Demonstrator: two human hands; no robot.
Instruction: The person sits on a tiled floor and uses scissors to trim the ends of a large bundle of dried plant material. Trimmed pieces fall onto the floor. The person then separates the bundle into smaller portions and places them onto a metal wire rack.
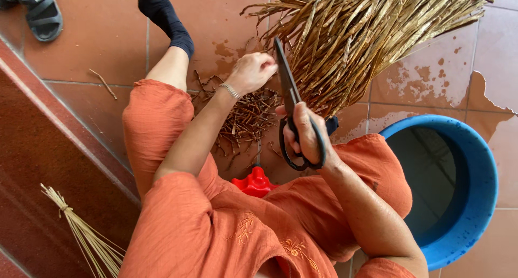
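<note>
The floor is terracotta tile, splashed with wet patches near the top, and a darker red step runs along the left edge of my view. I look straight down at a person seated in orange clothes, one leg stretched out in a dark sock. The right hand is closed through the loops of a big pair of black scissors, whose blades point up and away into a thick bundle of dry brown strips lying across the tiles. The left hand is curled shut at the near end of that bundle, just beside the blades; it seems to pinch a few strip ends, though I cannot make out exactly which. Below the left hand lies a loose heap of short brown trimmings, which I read as ends already cut off. The bundle is much larger than that heap, and many of its ends look ragged and uneven, so I judge the trimming only partly done, with most of the strips left to go. A blue tub stands at the right, close to the person's knee, and I cannot see anything inside it. A red plastic piece shows between the knees, a grey sandal sits at the top left, and a small tied sheaf of pale straw rests on the step.
</note>
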